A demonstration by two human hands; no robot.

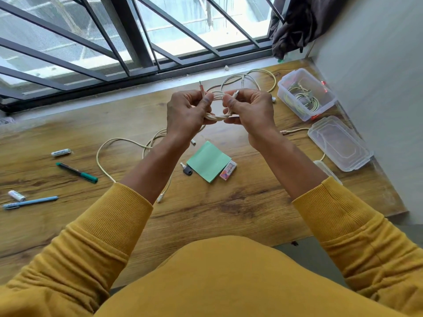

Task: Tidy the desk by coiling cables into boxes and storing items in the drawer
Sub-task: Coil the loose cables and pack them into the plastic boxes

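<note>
Beside green notepad [207, 161], eraser [228, 170] reads "carilin".

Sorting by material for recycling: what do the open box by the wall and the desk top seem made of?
Open box: clear, glossy plastic, probably; the coiled cables inside show through its walls. Desk top: wood or wood-look laminate, matte, with brown grain and knots.

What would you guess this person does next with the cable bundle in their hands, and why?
Probably tuck the loose plug end around the coiled cable, then carry it to the open box. Both the left hand and right hand grip a nearly finished coil, and that box already holds coiled cables.
</note>
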